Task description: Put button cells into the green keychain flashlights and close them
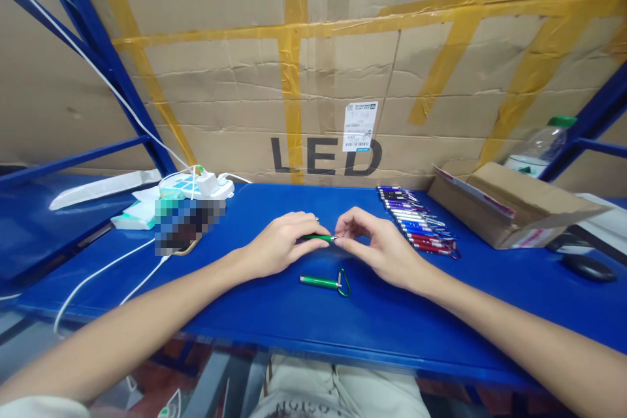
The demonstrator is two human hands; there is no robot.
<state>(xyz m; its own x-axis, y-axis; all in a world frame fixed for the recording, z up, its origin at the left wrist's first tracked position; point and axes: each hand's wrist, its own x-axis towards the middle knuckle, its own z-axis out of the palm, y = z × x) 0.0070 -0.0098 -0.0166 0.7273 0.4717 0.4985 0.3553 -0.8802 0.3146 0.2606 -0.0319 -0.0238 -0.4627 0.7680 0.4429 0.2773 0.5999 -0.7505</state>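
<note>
My left hand [287, 241] is closed around a green metal tube [318, 237], which looks like a keychain flashlight. Its silver end points right, where the thumb and fingertips of my right hand [375, 241] pinch it. Whether a small part sits in that pinch is hidden. Just below my hands, a second green keychain flashlight [319, 282] lies on the blue table [274, 320], its green carabiner [347, 283] at the right end. Right of my right hand, several similar flashlights [416, 219] lie in a row, in red, blue, silver, purple and black.
An open cardboard box [514, 209] and a black mouse [588, 268] are at the right, with a plastic bottle [543, 144] behind. Left stand a phone [189, 228], tissues [142, 209] and a power strip [215, 188] with white cables. A large carton [235, 91] backs the table.
</note>
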